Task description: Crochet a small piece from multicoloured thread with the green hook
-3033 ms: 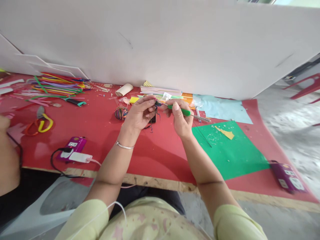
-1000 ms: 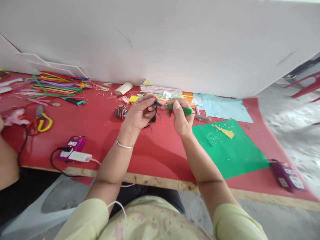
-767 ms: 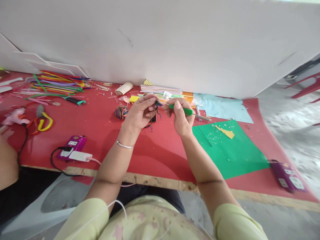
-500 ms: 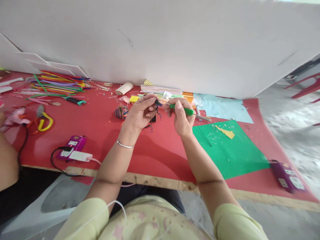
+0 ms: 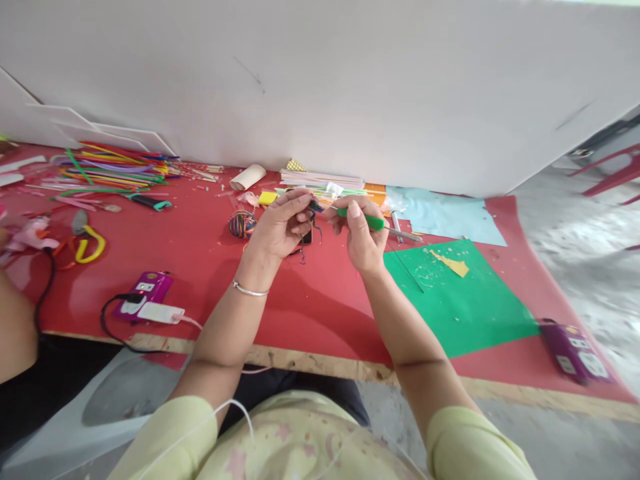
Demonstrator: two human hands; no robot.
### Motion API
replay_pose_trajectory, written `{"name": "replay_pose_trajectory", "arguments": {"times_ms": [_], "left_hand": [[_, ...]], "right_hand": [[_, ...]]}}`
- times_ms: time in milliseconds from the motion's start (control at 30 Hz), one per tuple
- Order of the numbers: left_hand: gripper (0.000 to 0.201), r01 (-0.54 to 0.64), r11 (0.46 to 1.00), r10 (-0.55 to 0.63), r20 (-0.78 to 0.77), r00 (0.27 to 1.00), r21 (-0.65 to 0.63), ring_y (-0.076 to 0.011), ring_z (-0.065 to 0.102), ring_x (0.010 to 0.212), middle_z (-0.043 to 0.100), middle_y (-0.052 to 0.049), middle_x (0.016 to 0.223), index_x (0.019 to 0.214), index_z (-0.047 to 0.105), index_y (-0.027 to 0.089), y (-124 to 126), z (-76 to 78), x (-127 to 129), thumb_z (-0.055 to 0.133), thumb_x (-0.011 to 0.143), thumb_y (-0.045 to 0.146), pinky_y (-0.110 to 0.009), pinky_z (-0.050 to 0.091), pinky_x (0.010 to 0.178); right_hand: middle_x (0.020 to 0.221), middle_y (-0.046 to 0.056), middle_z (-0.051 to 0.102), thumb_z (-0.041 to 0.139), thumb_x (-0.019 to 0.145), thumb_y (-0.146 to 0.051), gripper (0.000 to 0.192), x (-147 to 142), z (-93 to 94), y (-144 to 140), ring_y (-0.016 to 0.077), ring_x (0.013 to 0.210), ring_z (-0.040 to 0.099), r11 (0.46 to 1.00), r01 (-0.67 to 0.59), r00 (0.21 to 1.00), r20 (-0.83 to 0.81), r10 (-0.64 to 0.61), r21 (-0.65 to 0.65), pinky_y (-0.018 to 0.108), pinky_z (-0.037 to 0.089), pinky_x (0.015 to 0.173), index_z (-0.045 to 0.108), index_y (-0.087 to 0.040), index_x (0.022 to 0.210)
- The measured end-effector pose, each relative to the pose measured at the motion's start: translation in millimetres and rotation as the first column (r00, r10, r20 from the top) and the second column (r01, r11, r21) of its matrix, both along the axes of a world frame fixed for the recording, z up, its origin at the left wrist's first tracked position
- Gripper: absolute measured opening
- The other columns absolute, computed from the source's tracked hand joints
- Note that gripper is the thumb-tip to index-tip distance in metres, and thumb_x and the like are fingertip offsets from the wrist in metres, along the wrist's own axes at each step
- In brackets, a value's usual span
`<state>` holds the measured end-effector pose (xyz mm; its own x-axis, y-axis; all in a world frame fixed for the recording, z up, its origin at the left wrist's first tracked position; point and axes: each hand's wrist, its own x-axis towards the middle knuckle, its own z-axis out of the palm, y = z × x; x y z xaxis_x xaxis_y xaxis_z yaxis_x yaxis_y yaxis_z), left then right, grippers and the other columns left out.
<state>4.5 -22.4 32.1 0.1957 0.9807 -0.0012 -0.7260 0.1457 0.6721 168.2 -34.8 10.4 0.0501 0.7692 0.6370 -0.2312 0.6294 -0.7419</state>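
Green plastic forms the handle of the hooked tool (image 5: 361, 218), whose thin metal shaft runs leftward to a small dark knot of yarn (image 5: 314, 208). The right hand (image 5: 361, 237) is closed on the green handle, thumb on top, fingers curled beneath. The left hand (image 5: 283, 225) pinches the yarn between thumb and fingertips, the fingers nearly closed; loose dark strands hang below it. Both hands are raised just above the red counter (image 5: 210, 267), near its middle and close to the white wall. The yarn piece is tiny, dark blue with flecks of other colours, and its exact shape cannot be told.

A multicoloured yarn ball (image 5: 242, 224) lies on the counter just left of the left hand. A green sheet (image 5: 460, 300) lies to the right, near the right wrist.

Compared with the picture three seconds earlier, the hands, tool and yarn hold almost the same pose and place; the tool tip stays at the yarn. At the far left edge, another person's arm (image 5: 15, 333) has drawn lower, and a pink object (image 5: 30, 233) now shows beside the yellow-handled scissors (image 5: 87, 243).
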Motion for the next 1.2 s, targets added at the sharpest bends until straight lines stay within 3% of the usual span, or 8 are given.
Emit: {"name": "replay_pose_trajectory", "arguments": {"times_ms": [600, 1200], "left_hand": [[0.014, -0.055, 0.998, 0.053, -0.06, 0.997, -0.026, 0.0001, 0.051, 0.049, 0.07, 0.004, 0.07, 0.082, 0.078, 0.018, 0.4, 1.9, 1.1, 0.088, 0.081, 0.009, -0.011, 0.03, 0.039], [0.016, -0.009, 1.0, 0.01, -0.058, 0.998, 0.017, -0.0007, 0.054, 0.049, 0.069, 0.005, 0.068, 0.083, 0.08, 0.018, -0.6, -1.1, 1.3, 0.092, 0.076, 0.012, -0.011, 0.031, 0.039]], "right_hand": [[0.086, 0.0, 0.078, 0.067, 0.102, -0.05, 0.025, -1.7, 0.2, -3.1, 0.0137, 0.07, 0.071, 0.997, 0.08, 0.995, 0.058, -0.081, 0.011, 0.028, 0.055, 0.056, 0.077, -0.028, 0.102], [0.086, 0.001, 0.08, 0.069, 0.099, -0.056, 0.029, -0.9, 0.8, -1.9, 0.014, 0.071, 0.073, 0.999, 0.015, 1.0, 0.025, -0.014, -0.038, 0.027, 0.057, 0.055, 0.077, -0.028, 0.101]]}}
